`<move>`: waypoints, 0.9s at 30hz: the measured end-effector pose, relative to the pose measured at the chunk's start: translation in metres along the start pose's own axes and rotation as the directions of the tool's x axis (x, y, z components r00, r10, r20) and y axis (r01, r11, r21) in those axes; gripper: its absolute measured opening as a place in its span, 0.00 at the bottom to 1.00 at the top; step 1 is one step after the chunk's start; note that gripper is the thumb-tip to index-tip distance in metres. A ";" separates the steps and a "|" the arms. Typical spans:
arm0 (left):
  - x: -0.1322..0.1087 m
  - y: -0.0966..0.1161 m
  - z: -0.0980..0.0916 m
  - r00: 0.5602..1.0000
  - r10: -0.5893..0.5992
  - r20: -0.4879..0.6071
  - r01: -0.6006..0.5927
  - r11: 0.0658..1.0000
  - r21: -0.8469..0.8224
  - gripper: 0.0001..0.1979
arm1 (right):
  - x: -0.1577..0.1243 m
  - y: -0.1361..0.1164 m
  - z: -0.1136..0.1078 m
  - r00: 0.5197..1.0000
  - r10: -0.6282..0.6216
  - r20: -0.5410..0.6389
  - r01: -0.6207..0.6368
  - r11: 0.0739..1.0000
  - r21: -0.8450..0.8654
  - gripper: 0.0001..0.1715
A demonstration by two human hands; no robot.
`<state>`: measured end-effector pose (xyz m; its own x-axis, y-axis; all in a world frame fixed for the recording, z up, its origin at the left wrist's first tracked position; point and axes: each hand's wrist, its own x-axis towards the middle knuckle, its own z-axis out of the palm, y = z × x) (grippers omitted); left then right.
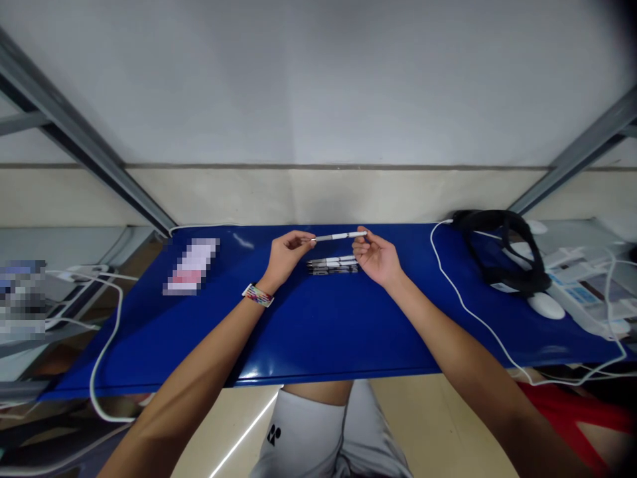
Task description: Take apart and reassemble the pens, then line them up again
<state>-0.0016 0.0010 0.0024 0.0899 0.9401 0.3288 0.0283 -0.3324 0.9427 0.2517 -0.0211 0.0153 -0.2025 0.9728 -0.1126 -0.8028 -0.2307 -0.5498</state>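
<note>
A white and grey pen point(341, 236) is stretched level between my two hands, just above the blue table point(318, 325). My left hand point(289, 255) pinches its left end between thumb and fingers. At the other end, my right hand point(375, 254) grips the pen between thumb and forefinger, its remaining fingers curled. Several similar pens point(331, 264) lie side by side on the table below the held one, near the fingers of my right hand. A multicoloured band circles my left wrist.
A black headset point(515, 252) and a white controller point(546, 306) lie at the right, with a white cable point(462, 302) running along the table. At the left lies a blurred-out flat item point(193, 267). Metal posts point(94, 143) flank the table, and a wall stands behind.
</note>
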 end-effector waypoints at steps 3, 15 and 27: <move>0.000 0.000 0.000 1.000 -0.005 -0.003 0.005 1.000 -0.003 0.13 | -0.001 0.000 0.000 1.000 0.003 0.008 -0.003 1.000 0.027 0.10; 0.001 -0.001 0.000 1.000 -0.013 0.005 0.013 1.000 -0.021 0.13 | 0.000 -0.001 -0.002 0.997 -0.063 0.043 0.070 0.983 -0.168 0.12; 0.004 -0.007 -0.012 0.983 0.053 0.174 -0.100 0.957 0.272 0.13 | 0.010 -0.009 -0.029 0.862 -0.380 0.336 0.416 0.151 -0.896 0.08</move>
<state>-0.0129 0.0082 -0.0018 0.2627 0.8938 0.3635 0.2892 -0.4323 0.8541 0.2734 -0.0085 -0.0047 -0.0575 0.9189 0.3902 0.2969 0.3889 -0.8721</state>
